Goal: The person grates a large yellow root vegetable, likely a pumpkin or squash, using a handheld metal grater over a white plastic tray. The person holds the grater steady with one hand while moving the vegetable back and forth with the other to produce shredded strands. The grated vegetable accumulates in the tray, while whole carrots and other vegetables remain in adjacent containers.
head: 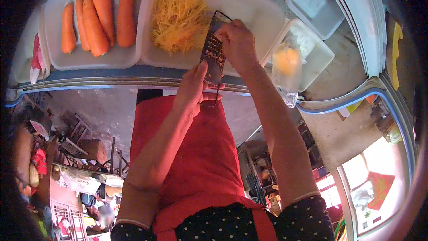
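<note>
My left hand (194,88) grips the near end of a flat metal hand grater (213,52), thumb along its edge and fingers beneath it. The grater slants over a white plastic tray (254,5), with pale bits of shred on its toothed face. My right hand (238,45) has its fingers bunched against the grater's upper part; whether a piece of vegetable is inside them is hidden. Left of the grater, a heap of yellow-orange vegetable shreds (180,16) lies in that tray. Several whole carrots (95,23) rest in a second white tray (77,62) farther left.
To the right, a clear plastic bag (287,63) with something orange inside lies on a smaller white tray (321,57). Beyond it is a translucent tub (314,6). A red-and-white packet (35,60) sits at the far left. The counter's raised metal edge (100,83) runs before my red apron (197,147).
</note>
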Tool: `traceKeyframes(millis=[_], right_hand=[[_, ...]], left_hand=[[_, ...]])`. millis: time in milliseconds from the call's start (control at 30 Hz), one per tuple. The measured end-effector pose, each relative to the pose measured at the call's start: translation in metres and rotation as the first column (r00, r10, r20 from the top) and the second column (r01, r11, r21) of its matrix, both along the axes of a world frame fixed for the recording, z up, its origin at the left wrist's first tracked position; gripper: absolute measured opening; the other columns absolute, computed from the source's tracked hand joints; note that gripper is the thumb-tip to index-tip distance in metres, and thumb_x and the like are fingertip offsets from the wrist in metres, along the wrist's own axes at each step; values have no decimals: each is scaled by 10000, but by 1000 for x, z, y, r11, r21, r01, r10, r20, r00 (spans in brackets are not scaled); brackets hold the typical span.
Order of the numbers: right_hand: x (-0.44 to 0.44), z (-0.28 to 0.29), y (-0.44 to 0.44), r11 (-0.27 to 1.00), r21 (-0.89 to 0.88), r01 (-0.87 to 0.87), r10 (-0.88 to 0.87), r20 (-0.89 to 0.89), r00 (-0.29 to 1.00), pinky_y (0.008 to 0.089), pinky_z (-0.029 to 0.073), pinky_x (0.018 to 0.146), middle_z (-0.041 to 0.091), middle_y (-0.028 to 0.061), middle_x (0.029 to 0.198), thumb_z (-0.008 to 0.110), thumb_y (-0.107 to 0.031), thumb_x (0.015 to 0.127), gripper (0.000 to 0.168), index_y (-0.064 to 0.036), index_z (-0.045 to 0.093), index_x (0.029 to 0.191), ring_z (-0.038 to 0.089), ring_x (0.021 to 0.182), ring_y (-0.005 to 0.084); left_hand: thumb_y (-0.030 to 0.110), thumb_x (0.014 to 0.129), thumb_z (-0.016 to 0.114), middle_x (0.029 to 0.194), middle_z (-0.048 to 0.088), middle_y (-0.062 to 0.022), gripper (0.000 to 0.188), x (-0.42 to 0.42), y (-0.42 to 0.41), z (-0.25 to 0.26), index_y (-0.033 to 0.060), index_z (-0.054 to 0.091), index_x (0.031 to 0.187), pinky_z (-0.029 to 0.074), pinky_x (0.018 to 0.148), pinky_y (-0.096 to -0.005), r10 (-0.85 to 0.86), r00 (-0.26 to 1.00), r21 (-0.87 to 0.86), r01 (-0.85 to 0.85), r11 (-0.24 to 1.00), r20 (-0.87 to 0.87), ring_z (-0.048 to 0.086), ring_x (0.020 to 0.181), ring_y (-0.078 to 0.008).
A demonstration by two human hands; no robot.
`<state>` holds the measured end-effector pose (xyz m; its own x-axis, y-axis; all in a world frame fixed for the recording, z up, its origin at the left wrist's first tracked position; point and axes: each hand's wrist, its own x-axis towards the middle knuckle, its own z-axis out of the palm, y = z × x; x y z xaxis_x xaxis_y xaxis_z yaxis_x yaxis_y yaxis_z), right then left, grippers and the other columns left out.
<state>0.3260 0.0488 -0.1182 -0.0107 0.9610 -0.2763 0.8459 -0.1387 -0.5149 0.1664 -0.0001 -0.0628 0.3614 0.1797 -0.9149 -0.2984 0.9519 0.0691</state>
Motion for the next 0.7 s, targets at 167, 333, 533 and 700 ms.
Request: traceKeyframes(millis=[167, 333, 533, 700], right_hand=[[6, 13, 1, 991, -134, -16, 2, -102, 995, 394, 502, 665, 584, 130, 802, 666, -61, 748, 63, -70, 630, 800, 614, 741, 306], [-5, 18, -8, 999, -39, 20, -23, -88, 996, 405, 503, 661, 586, 134, 810, 666, -68, 763, 63, -69, 613, 797, 614, 732, 311], [13, -18, 6, 999, -13, 51, -51, 30, 998, 420, 498, 680, 593, 147, 834, 660, -72, 759, 80, -59, 596, 804, 614, 749, 335], [12, -12, -6, 998, -27, 59, -61, -60, 996, 422, 496, 698, 610, 156, 834, 660, -63, 751, 151, -57, 569, 871, 620, 767, 335]], left_hand=[[482, 953, 445, 951, 633, -93, 465, 0, 8, 7, 64, 512, 1144, 575, 590, -401, -8, 999, -36, 7, 999, -31, 660, 746, -219], [473, 939, 481, 986, 652, -103, 454, -4, 1, -2, 73, 519, 1150, 571, 636, -420, -23, 1000, 37, 23, 999, -8, 670, 804, -228], [459, 955, 455, 966, 628, -98, 445, 1, 5, 8, 62, 505, 1150, 574, 609, -425, -41, 999, 8, 42, 999, -27, 658, 777, -224], [429, 965, 442, 937, 610, -91, 431, 2, 5, 8, 41, 503, 1141, 578, 565, -395, -94, 992, 54, 99, 994, -85, 647, 719, -208]])
